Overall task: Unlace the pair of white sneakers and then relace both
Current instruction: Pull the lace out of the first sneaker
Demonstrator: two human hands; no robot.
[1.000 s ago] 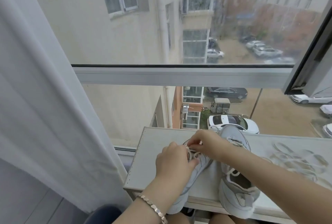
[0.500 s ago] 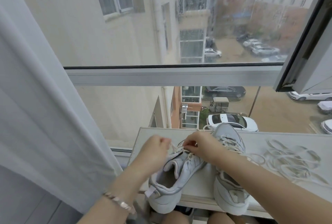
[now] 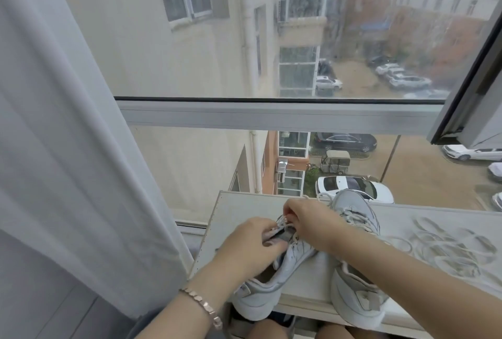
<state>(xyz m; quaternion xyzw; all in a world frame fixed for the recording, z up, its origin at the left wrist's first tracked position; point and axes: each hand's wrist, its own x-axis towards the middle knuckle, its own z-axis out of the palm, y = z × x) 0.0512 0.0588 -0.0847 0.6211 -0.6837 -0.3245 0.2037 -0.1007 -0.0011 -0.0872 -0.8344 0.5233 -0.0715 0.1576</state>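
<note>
Two white sneakers stand on a pale table by the window. The left sneaker (image 3: 274,281) lies with its heel over the table's front edge. My left hand (image 3: 251,241) grips its tongue and upper at the eyelets. My right hand (image 3: 309,223) pinches the white lace (image 3: 284,220) at the top of that shoe. The right sneaker (image 3: 355,284) stands beside it, laced, partly hidden by my right forearm.
The table (image 3: 239,213) ends at the left near a white curtain (image 3: 68,148). Printed ring patterns or loose loops (image 3: 448,246) lie on the table's right side. The window frame (image 3: 271,116) crosses behind, and an open sash (image 3: 472,80) juts in at the right.
My left hand has moved back from the left edge of the shoe onto its tongue, closer to my right hand. The left sneaker has shifted slightly toward me.
</note>
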